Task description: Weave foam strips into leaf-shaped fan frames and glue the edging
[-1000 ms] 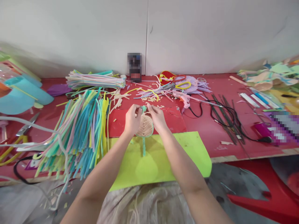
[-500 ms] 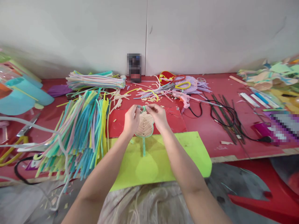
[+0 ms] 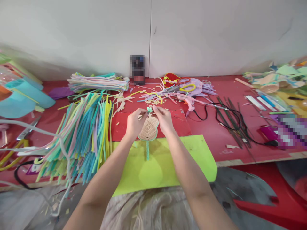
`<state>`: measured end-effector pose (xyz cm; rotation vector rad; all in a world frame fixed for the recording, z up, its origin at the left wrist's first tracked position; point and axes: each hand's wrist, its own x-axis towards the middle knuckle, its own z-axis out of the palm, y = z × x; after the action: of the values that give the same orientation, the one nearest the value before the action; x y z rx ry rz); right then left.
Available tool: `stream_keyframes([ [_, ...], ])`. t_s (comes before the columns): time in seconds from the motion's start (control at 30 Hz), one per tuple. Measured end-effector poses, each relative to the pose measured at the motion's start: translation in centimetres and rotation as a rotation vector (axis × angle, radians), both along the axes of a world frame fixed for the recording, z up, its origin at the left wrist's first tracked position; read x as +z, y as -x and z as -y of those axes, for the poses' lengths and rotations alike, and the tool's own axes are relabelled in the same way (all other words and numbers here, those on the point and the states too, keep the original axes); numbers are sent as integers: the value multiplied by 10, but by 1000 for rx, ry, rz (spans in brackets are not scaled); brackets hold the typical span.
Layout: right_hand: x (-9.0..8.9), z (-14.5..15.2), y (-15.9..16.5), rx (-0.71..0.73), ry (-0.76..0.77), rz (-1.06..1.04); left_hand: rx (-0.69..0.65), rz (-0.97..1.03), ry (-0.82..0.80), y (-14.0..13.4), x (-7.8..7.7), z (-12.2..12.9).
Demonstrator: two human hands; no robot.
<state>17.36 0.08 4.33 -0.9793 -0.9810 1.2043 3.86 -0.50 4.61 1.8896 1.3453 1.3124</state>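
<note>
A small mint-green flower-shaped piece (image 3: 149,109) is pinched between the fingertips of my left hand (image 3: 136,122) and my right hand (image 3: 164,118). Both hands are closed, thumbs toward each other; exactly where each fingertip grips is too small to tell. Just below them lies a leaf-shaped piece (image 3: 148,128), beige with slanting ribs, a green outline and a green stem (image 3: 147,150). Its upper edge is partly covered by my fingers. It rests across a red board (image 3: 177,123) and a yellow-green sheet (image 3: 192,153).
Left of my arm spreads a big pile of coloured pipe cleaners (image 3: 81,134); another bundle (image 3: 98,82) lies behind it. Scissors (image 3: 24,140) are at the far left. A pink glue gun (image 3: 189,101) with a black cord and dark sticks (image 3: 232,121) lie to the right. A pixelated phone-like object (image 3: 137,70) leans on the wall.
My fingers have shifted slightly, and the mint-green piece now shows more plainly, turned so its petal-like lobes face me. My left fingertips sit a little lower. The leaf-shaped piece stays put.
</note>
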Motion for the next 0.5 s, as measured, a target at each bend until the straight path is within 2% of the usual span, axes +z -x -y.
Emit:
stream_keyframes([
  [0.33, -1, -1, -2, -7, 15, 87, -18, -19, -3, 2, 2, -1],
  [0.5, -1, -2, -1, -52, 59, 29, 5, -25, -31, 3, 4, -2],
])
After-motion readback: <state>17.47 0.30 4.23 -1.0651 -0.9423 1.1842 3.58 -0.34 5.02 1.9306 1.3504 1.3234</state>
